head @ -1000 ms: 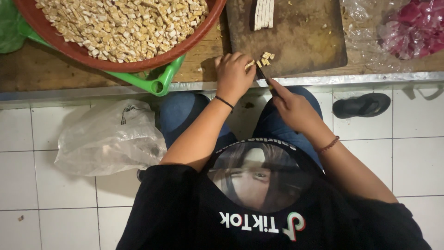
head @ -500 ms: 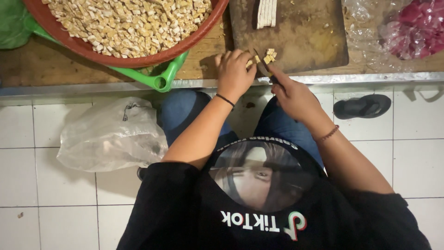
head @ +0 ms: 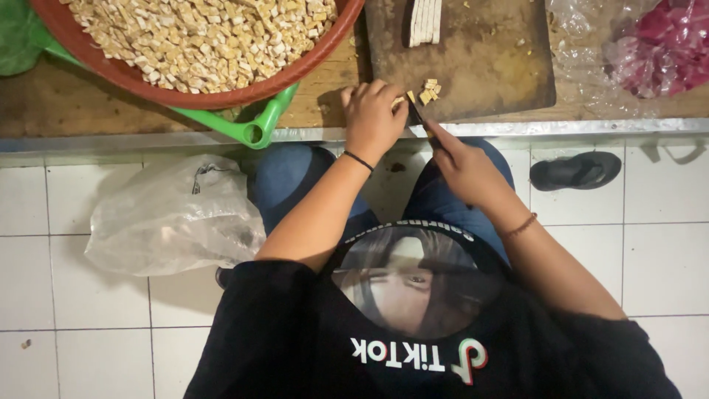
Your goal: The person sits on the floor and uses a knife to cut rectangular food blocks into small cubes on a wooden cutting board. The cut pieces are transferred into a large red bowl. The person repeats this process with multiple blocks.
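Gripping a knife (head: 418, 118) closed-fisted, the right hand (head: 467, 168) cuts beside the left hand (head: 373, 118) pinning a tempeh strip, with a big red basin (head: 310, 55) far left already heaped with cubes, uncut strips (head: 425, 21) waiting on the cutting board (head: 487, 66), and few fresh cubes (head: 428, 90).

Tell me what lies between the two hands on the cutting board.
In the head view, a knife and small cut cubes lie between the left hand and the right hand on the board.
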`<state>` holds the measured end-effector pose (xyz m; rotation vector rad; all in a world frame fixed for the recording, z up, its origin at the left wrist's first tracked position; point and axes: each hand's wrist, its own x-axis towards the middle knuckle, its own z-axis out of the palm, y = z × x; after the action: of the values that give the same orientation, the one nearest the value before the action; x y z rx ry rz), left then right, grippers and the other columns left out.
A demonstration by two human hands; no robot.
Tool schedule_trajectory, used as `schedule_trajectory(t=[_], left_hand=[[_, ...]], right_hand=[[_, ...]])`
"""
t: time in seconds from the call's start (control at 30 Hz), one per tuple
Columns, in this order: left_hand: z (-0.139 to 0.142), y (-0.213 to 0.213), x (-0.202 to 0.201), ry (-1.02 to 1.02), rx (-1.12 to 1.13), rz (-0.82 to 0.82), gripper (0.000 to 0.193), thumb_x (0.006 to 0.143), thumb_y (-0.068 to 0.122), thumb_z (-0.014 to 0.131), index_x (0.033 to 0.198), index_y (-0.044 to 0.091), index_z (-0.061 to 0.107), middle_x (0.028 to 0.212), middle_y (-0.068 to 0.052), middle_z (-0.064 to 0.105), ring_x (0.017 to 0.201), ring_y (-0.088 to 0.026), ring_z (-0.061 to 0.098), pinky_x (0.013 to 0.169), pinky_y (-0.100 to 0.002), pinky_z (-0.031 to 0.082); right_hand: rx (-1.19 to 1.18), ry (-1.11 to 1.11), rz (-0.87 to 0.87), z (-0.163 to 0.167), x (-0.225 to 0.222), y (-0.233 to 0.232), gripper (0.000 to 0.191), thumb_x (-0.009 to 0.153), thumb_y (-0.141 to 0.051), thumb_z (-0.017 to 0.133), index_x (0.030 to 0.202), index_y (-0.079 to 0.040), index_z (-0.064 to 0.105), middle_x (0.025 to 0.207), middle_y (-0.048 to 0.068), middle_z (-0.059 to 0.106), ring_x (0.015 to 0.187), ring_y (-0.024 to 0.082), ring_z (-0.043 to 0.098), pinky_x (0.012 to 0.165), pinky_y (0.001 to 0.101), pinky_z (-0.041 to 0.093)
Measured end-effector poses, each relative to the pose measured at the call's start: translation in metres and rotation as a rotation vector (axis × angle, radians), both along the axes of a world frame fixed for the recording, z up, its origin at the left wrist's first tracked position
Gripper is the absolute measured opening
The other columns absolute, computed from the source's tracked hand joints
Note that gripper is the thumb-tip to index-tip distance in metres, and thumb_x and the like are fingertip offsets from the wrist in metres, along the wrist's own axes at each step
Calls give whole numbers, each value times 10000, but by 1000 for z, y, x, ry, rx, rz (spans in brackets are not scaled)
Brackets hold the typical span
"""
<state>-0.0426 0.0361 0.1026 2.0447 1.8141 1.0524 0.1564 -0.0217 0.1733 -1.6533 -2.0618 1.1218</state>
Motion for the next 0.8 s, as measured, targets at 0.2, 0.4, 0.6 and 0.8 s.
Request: schedule_trajectory(t=[0.2, 0.4, 0.6, 0.8], left_hand=[[9, 0, -2, -54, 30, -22, 338, 797, 321, 779, 1048, 97, 741, 976, -70, 700, 957, -297, 632, 975, -502, 354], [12, -1, -7, 17, -83, -28, 248, 802, 277, 756, 995, 122, 755, 1001, -72, 707, 998, -284, 647, 1002, -501, 343], [6, 2, -5, 14, -21, -12, 152, 839, 230, 729, 958, 137, 752, 956, -40, 715, 965, -270, 650, 1003, -481, 354], [6, 2, -5, -4, -16, -1, 139, 828, 237, 738, 924, 138, 749, 895, -48, 714, 923, -272, 658, 974, -468, 360]], right_hand=[[-38, -1, -53, 13, 4, -3, 534, 996, -199, 553, 1526, -216, 492, 787, 173, 716, 680, 282, 717, 689, 398, 553], [-102, -61, -70, 30, -6, 7, 535, 1003, -208, 539, 1533, -251, 478, 727, 140, 701, 637, 278, 697, 650, 418, 542], [4, 32, 32, 25, -17, 19, 546, 1002, -173, 540, 1541, -223, 468, 837, 168, 710, 684, 272, 713, 707, 411, 552], [-44, 27, 9, 13, -15, 20, 547, 995, -169, 523, 1534, -229, 452, 840, 178, 715, 686, 289, 726, 715, 418, 557]])
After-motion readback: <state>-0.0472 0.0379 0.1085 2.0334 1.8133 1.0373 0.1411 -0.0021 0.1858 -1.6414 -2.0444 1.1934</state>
